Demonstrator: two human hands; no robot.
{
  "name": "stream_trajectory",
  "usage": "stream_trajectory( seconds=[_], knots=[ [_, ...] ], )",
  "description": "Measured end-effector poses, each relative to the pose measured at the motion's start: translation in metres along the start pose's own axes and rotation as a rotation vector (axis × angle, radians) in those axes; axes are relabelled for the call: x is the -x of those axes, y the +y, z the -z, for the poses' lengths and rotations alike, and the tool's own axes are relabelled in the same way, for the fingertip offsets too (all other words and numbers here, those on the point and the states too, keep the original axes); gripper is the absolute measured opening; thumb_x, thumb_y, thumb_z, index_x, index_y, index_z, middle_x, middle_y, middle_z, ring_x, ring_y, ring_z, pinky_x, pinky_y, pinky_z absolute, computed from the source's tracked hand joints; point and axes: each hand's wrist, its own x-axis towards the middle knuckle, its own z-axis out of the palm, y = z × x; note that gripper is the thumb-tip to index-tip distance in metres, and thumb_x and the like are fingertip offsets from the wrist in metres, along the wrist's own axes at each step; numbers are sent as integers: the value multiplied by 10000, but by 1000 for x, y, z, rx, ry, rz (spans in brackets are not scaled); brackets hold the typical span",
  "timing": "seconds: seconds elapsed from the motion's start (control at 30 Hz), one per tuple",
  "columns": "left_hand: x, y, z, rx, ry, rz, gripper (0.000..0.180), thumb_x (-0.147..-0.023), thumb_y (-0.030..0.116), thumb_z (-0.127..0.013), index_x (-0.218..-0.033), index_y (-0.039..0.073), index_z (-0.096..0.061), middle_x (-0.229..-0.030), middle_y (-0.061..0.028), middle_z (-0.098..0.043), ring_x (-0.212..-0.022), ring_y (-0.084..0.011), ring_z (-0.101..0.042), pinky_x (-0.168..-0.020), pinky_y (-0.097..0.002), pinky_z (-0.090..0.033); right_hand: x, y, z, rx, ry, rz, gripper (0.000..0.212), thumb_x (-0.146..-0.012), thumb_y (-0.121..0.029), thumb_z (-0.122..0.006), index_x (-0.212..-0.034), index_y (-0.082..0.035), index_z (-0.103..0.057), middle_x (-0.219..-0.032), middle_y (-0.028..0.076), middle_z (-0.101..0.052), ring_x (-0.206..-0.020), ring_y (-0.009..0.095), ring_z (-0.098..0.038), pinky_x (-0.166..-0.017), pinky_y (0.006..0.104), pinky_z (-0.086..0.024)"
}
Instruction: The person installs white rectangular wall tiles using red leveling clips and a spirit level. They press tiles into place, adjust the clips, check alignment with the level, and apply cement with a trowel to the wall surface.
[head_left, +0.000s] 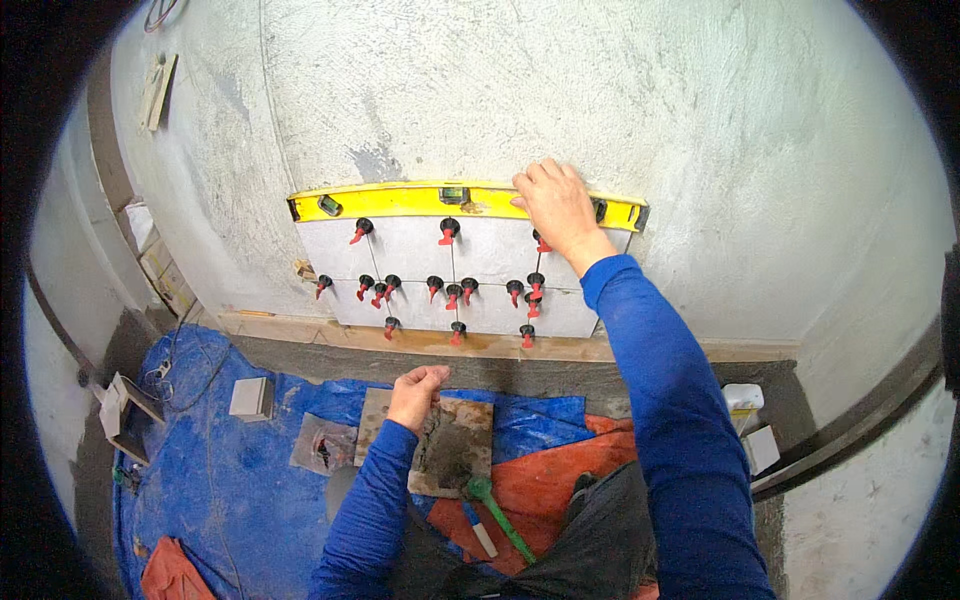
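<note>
A yellow spirit level [400, 198] lies along the top edge of the grey wall tiles [410, 247], nearly horizontal. My right hand [562, 210] grips its right part from above, fingers bent over the top edge and covering one vial. Black tile levelling clips with red handles [447, 232] stick out of the joints between the tiles; my right wrist partly hides one. Lower down, my left hand [412, 396] hovers in front of the mortar-smeared board [476, 420], its fingers curled together. Nothing shows in that hand.
A wooden batten [290, 328] runs under the tiles. Blue sheeting [250, 490] and orange sheeting [540, 475] cover the floor. Around me lie a green-handled tool [508, 522], a plastic bag [322, 443], a stack of small tiles [251, 399] and a white container [742, 400].
</note>
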Motion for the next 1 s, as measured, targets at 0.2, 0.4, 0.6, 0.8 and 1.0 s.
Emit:
stream_trajectory(
  seconds=[0.2, 0.4, 0.6, 0.8, 1.0],
  knots=[
    [-1, 5, -8, 18, -39, 26, 215, -991, 261, -720, -1055, 62, -769, -750, 57, -600, -631, -65, -491, -580, -255, -395, 0, -9, -8, 77, 53, -35, 127, -890, -178, -614, -987, -114, -664, -981, 51, -654, -1019, 259, -632, -882, 404, -500],
    [7, 11, -11, 58, -49, -15, 225, -959, 268, -762, -1038, 58, -778, -790, 58, -654, -650, -51, -527, -595, -241, -419, 22, 17, 30, 52, 347, -57, 149, -864, -131, -603, -1004, -94, -639, -987, 94, -641, -936, 300, -638, -840, 442, -505],
    [30, 26, -1, -34, -101, -66, 237, -984, 239, -736, -1110, 43, -777, -851, 61, -684, -679, -42, -535, -629, -237, -443, 166, 59, 138, -192, 449, -675, 320, -1079, -129, -530, -1358, 16, -588, -1249, 179, -677, -1165, 332, -652, -1028, 447, -504],
    [43, 40, 13, -193, -61, -80, 319, -998, 289, -694, -1165, 25, -756, -780, 31, -592, -685, -83, -507, -645, -260, -396, 343, 86, 178, -510, 392, -1120, 516, -1097, -147, -574, -1547, 45, -407, -1363, 159, -636, -1194, 213, -623, -1024, 371, -515],
    [36, 20, 28, -257, 20, -20, 316, -1000, 269, -672, -1144, -4, -743, -851, 23, -638, -711, -101, -536, -658, -259, -422, 532, 119, 141, -456, 303, -1505, 572, -1017, -69, -635, -1545, -45, -415, -1196, 135, -687, -1021, 201, -687, -836, 340, -570]
  ],
)
